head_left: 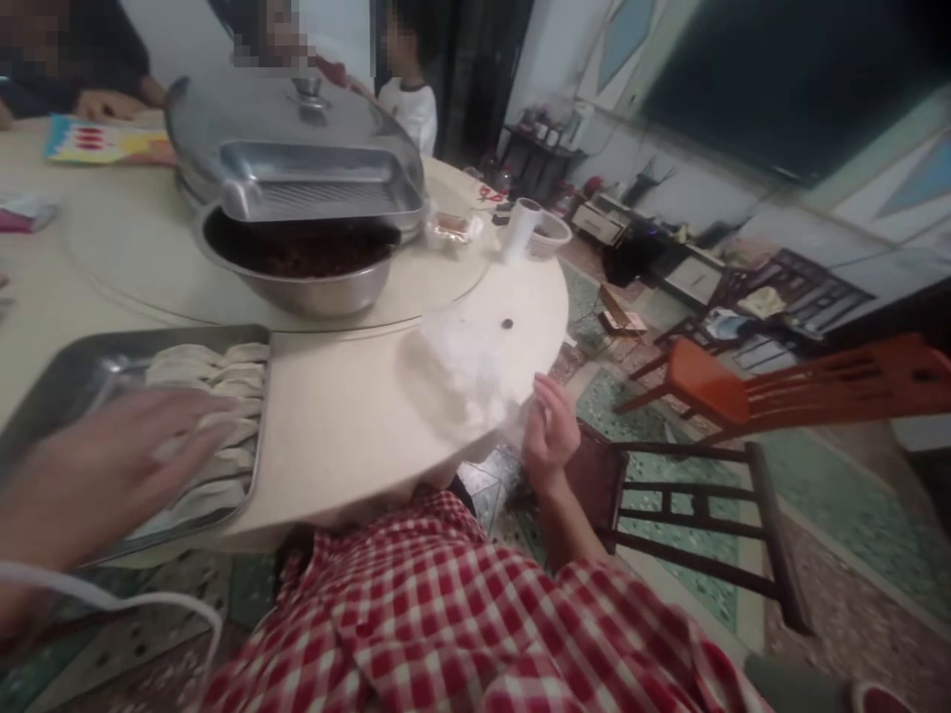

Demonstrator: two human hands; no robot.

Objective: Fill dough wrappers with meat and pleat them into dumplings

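My left hand (126,456) reaches over a metal tray (81,349) at the left, its thumb and fingers closed around a dumpling in the row, partly hidden by the fingers. Several pale folded dumplings (212,500) lie in a column along the tray's right side. At the table's right edge is my right hand (551,436), its fingers curled in; whatever they hold, if anything, does not show. Close beside it lies a crumpled clear plastic bag (465,366) with white contents, blurred.
A steel bowl (319,294) of dark filling stands behind, with another metal tray (319,188) and a large glass lid (304,109) behind it. A paper roll (523,223) and a basket (554,234) sit far right. Chairs (705,381) stand right; people sit across the table.
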